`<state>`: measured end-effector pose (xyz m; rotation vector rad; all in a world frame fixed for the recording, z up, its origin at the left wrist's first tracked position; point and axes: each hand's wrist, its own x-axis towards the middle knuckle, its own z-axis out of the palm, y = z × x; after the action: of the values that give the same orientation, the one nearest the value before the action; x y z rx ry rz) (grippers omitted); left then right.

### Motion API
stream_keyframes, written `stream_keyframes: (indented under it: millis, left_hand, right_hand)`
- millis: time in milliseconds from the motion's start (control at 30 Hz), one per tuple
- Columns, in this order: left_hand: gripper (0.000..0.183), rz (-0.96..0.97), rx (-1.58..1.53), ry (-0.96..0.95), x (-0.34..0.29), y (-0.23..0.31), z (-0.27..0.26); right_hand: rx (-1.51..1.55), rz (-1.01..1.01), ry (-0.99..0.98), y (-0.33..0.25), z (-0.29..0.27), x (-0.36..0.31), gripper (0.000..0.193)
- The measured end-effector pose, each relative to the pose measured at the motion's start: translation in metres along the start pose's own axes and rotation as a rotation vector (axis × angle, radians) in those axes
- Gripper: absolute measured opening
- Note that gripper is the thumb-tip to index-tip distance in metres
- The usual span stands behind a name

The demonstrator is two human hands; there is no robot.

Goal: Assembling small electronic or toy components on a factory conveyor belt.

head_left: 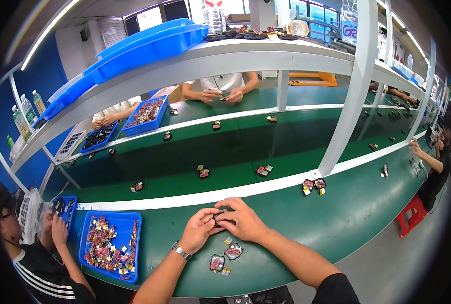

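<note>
My left hand (pixel 198 229) and my right hand (pixel 243 221) meet over the green bench, and both grip one small black part (pixel 220 217) between the fingertips. A metal watch (pixel 181 250) sits on my left wrist. Just below my hands lie two small round red-and-black parts (pixel 217 263) (pixel 233 250) with wires and yellow tags on the bench surface.
A blue tray (pixel 86 242) full of red wired parts stands to my left. A person in black sits at the far left by a smaller blue tray (pixel 72 201). The conveyor belt (pixel 185 152) carries scattered small parts. Other workers sit opposite and at the right. White shelf posts (pixel 348 101) rise ahead.
</note>
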<state>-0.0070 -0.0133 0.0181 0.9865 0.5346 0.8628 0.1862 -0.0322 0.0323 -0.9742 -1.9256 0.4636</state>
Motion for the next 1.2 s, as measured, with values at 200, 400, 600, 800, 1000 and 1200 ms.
stream_keyframes:
  millis: [200, 400, 600, 800, 1000, 1200]
  left_hand:
    - [0.025, -0.009, 0.015, 0.010, 0.001, 0.000, 0.000]
    - [0.023, 0.010, 0.016, 0.019, 0.001, -0.004, -0.003]
    - [0.024, 0.034, -0.012, -0.024, 0.002, -0.008, -0.014]
    - [0.024, 0.057, -0.058, -0.037, 0.000, -0.004, -0.007]
    - [0.028, 0.020, -0.134, -0.034, 0.000, -0.005, -0.007]
    - [0.028, 0.056, -0.071, -0.002, 0.004, -0.008, -0.007]
  right_hand:
    - [-0.030, -0.004, 0.015, 0.001, 0.001, -0.001, 0.013]
    - [0.033, 0.045, 0.037, -0.003, 0.007, -0.001, 0.015]
    - [0.011, -0.055, 0.076, -0.013, 0.006, 0.003, 0.017]
    - [-0.106, -0.121, 0.148, -0.014, 0.006, 0.001, 0.018]
    - [-0.048, -0.071, 0.155, -0.011, 0.008, -0.001, 0.018]
    - [0.057, 0.044, 0.127, -0.006, 0.013, -0.001, 0.019]
